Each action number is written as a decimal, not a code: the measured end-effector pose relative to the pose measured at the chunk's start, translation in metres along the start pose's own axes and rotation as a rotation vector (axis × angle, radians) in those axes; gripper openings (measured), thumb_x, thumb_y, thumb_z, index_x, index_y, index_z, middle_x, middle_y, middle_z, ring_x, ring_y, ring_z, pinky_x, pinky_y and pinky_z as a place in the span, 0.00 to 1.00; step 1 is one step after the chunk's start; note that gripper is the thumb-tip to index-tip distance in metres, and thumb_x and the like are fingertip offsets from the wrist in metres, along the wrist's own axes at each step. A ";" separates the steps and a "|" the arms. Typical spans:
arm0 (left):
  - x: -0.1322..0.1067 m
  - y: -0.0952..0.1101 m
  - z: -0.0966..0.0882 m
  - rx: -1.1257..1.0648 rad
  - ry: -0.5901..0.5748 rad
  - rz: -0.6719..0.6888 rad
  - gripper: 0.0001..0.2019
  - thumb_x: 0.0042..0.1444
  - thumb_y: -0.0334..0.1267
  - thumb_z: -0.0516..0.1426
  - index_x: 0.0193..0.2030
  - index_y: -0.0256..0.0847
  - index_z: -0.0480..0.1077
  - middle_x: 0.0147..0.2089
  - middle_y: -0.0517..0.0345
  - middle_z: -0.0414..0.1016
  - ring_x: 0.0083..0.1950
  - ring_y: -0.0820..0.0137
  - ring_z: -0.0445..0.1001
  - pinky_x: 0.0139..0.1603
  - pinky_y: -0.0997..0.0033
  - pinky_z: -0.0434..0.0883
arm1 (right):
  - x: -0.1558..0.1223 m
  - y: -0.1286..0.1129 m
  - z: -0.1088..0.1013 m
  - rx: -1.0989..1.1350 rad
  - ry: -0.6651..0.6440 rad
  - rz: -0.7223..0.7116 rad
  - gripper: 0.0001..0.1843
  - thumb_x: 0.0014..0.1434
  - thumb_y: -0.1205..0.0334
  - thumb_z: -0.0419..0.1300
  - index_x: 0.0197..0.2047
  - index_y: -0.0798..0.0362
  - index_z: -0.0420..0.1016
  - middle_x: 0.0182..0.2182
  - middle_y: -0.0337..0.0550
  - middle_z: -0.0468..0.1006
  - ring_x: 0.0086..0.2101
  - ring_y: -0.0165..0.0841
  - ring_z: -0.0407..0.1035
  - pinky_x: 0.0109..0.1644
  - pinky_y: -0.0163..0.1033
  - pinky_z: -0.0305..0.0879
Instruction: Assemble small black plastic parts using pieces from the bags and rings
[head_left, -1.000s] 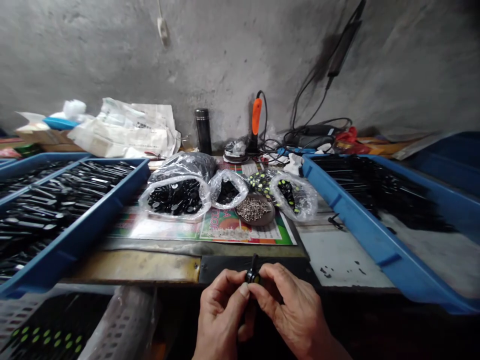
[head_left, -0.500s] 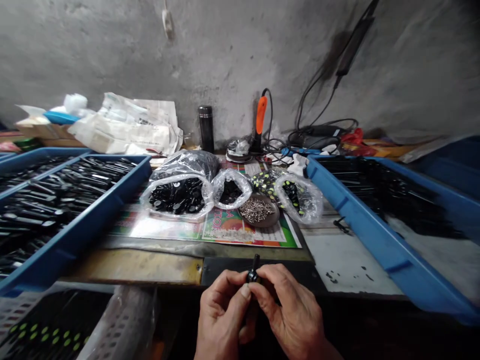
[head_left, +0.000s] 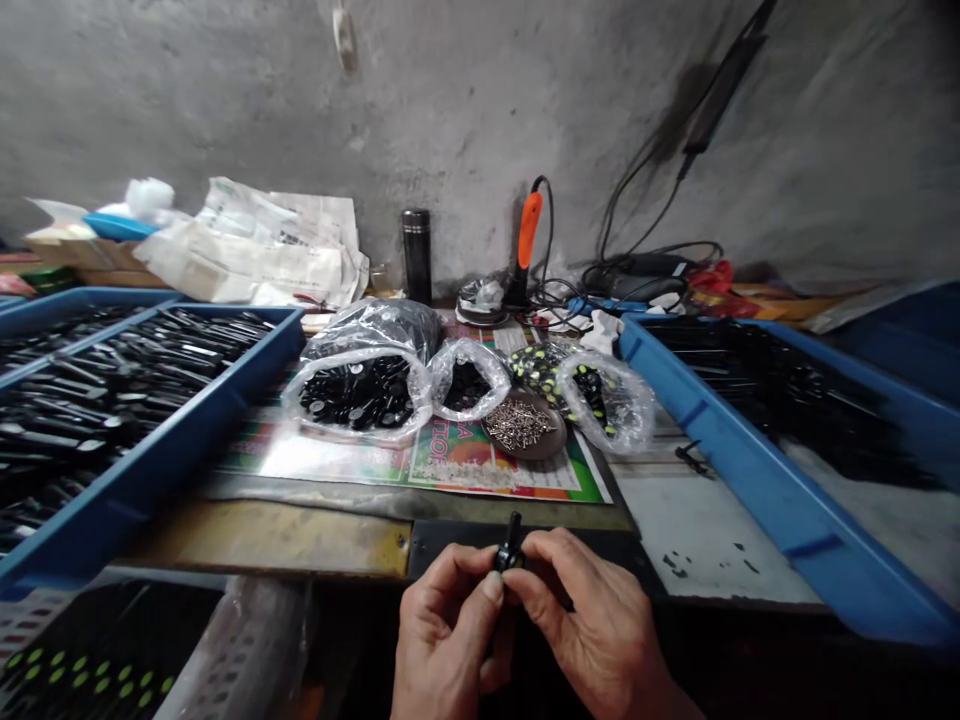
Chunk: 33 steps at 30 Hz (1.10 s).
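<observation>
A small black plastic part (head_left: pixel 510 548) with a thin stem pointing up is pinched at the table's front edge. My left hand (head_left: pixel 454 630) grips it from the left between thumb and forefinger. From the right, my right hand (head_left: pixel 589 615) has thumb and fingertips closed on the same part. Its lower portion is hidden by my fingers. Beyond my hands lies a round dish (head_left: pixel 551 445) of small metal screws (head_left: pixel 517 425). Around it stand open plastic bags of black parts (head_left: pixel 356 392), small dark pieces (head_left: pixel 465 388) and black pieces with yellow-green dots (head_left: pixel 592 390).
A blue tray (head_left: pixel 225 400) heaped with long black parts stands left; another blue tray (head_left: pixel 757 480) with black parts is right. An orange-handled tool (head_left: pixel 529 230) and a black flask (head_left: pixel 416 255) stand by the wall. Below left, a white basket (head_left: pixel 225 650) holds dotted black parts.
Both hands keep their pinch on the black part, with hardly any shift. The view has turned slightly, so the table items sit a little further right.
</observation>
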<state>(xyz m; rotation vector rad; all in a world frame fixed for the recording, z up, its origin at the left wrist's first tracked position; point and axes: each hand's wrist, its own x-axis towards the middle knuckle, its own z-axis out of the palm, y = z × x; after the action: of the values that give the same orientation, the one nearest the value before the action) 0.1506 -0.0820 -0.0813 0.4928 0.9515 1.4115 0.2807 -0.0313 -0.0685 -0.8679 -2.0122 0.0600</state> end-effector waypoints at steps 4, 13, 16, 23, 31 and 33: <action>0.001 -0.001 -0.003 -0.006 0.009 -0.006 0.20 0.45 0.52 0.71 0.35 0.39 0.76 0.18 0.69 0.63 0.15 0.84 0.57 0.14 0.85 0.56 | -0.006 0.001 -0.001 0.102 -0.053 0.134 0.20 0.71 0.44 0.52 0.55 0.50 0.64 0.27 0.35 0.75 0.22 0.28 0.74 0.25 0.27 0.70; -0.003 0.007 0.003 -0.044 0.025 -0.007 0.19 0.43 0.49 0.73 0.34 0.37 0.77 0.24 0.61 0.74 0.15 0.85 0.58 0.15 0.86 0.55 | 0.007 0.001 0.003 0.274 -0.144 0.402 0.18 0.73 0.51 0.48 0.60 0.49 0.57 0.30 0.36 0.71 0.24 0.26 0.71 0.29 0.26 0.70; -0.005 0.008 0.003 -0.073 0.058 0.023 0.18 0.43 0.48 0.73 0.33 0.37 0.77 0.20 0.65 0.69 0.15 0.86 0.57 0.15 0.87 0.54 | 0.004 -0.002 0.003 0.319 -0.217 0.383 0.22 0.71 0.48 0.50 0.63 0.48 0.54 0.35 0.38 0.72 0.26 0.27 0.73 0.30 0.28 0.72; -0.002 0.008 -0.004 -0.009 -0.033 0.022 0.19 0.45 0.50 0.71 0.34 0.37 0.77 0.24 0.62 0.72 0.15 0.84 0.59 0.15 0.85 0.56 | 0.003 -0.004 0.003 0.295 -0.190 0.377 0.20 0.73 0.49 0.47 0.63 0.46 0.54 0.34 0.37 0.70 0.26 0.28 0.72 0.30 0.29 0.71; -0.004 0.007 -0.004 0.015 -0.036 0.018 0.20 0.45 0.51 0.71 0.35 0.37 0.77 0.24 0.61 0.73 0.15 0.85 0.59 0.14 0.84 0.55 | 0.004 -0.003 0.002 0.227 -0.159 0.347 0.18 0.73 0.53 0.47 0.62 0.47 0.56 0.33 0.37 0.71 0.25 0.27 0.73 0.30 0.28 0.71; -0.004 0.008 -0.004 0.007 -0.020 0.012 0.20 0.45 0.51 0.71 0.35 0.37 0.77 0.21 0.63 0.70 0.15 0.85 0.57 0.15 0.85 0.54 | 0.004 -0.004 0.003 0.218 -0.179 0.311 0.20 0.72 0.51 0.49 0.63 0.46 0.56 0.35 0.37 0.72 0.26 0.28 0.74 0.31 0.29 0.72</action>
<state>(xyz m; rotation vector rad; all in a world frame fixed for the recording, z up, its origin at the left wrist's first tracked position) 0.1430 -0.0861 -0.0763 0.5184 0.9391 1.4118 0.2751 -0.0308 -0.0659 -1.0552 -1.9704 0.5388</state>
